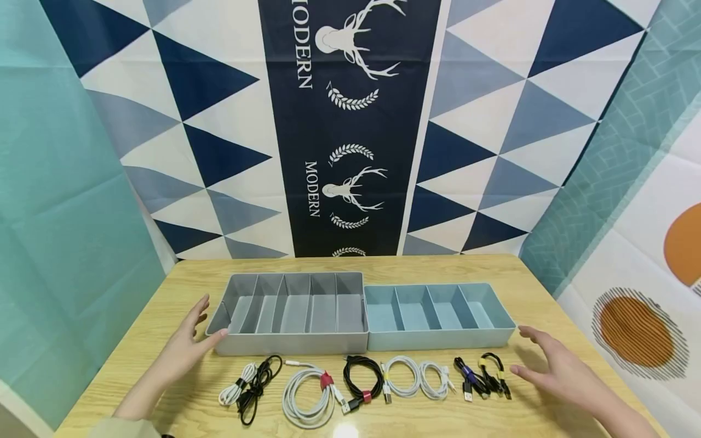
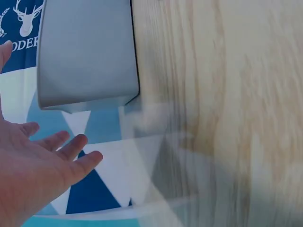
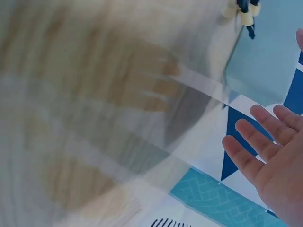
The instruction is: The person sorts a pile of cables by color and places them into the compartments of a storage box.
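Note:
My left hand [image 1: 186, 347] is beside the left end of a grey divided organizer box [image 1: 290, 344], fingers spread and holding nothing. On the other side my right hand [image 1: 558, 368] hovers, relaxed, by the right end of a light blue divided box [image 1: 438, 339]. Both boxes stand side by side. In front of them lies a row of coiled cables: a white one [image 1: 230, 394], a black one [image 1: 257, 389], a large white coil with a red tie [image 1: 292, 401], a black coil with a red tie [image 1: 350, 380], then several smaller white and dark ones.
The wooden table [image 1: 208, 277] carries everything. A patterned cloth [image 1: 350, 134] with deer prints hangs behind it, a teal cloth [image 1: 71, 213] is at the left, and another printed cloth [image 1: 657, 267] is at the right.

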